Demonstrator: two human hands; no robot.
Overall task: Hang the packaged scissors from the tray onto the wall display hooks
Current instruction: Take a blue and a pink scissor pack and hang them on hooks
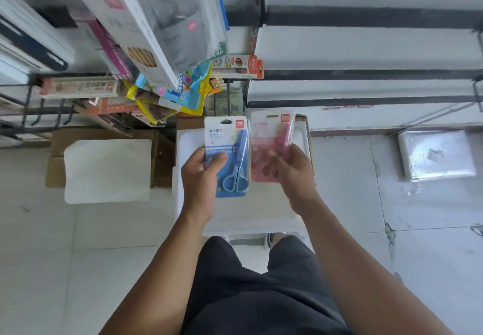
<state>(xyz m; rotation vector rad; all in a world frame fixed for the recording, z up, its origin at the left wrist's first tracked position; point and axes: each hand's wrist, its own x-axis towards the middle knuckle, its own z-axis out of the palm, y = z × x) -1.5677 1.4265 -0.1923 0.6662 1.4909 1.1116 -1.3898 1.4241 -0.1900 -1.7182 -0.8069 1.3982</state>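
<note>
My left hand [201, 175] grips a blue pack of scissors [230, 146] by its left edge, the hang hole pointing up. My right hand [290, 170] holds a pink pack of scissors [266, 136], slightly blurred, right beside the blue one. Both packs are held above a white tray [188, 141] that rests on a cardboard box below me. The wall display [366, 55] of white slat panels with dark grooves rises ahead on the right; black wire hooks [479, 34] stick out at its far right edge.
Hanging stationery packs [167, 34] crowd the hooks at the upper left, close above the blue pack. A white foam sheet [107, 170] lies on cardboard to the left. A wrapped white bundle [436, 154] sits on the tiled floor at right.
</note>
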